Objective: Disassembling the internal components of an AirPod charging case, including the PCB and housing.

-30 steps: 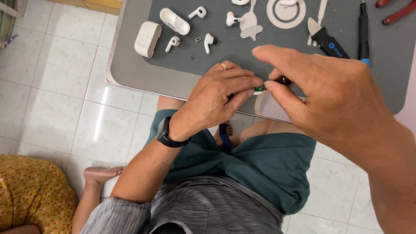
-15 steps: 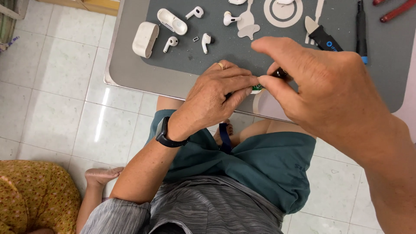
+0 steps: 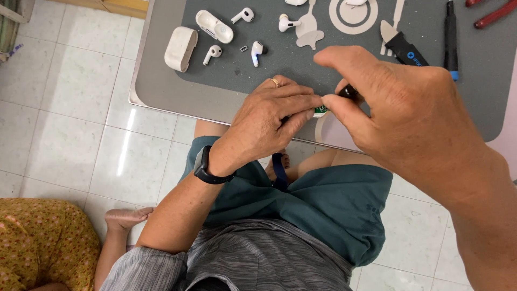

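The grip of the left hand (image 3: 266,116) and the right hand (image 3: 398,102) is pinched tight on a tiny green part (image 3: 321,112), just over the near edge of the grey worktop mat (image 3: 479,102).

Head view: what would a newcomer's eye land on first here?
Both hands meet at the mat's near edge: the left hand and right hand pinch a small green part between them. Behind them on the grey mat lie white earbuds and an open case; a black pry tool lies to the right.
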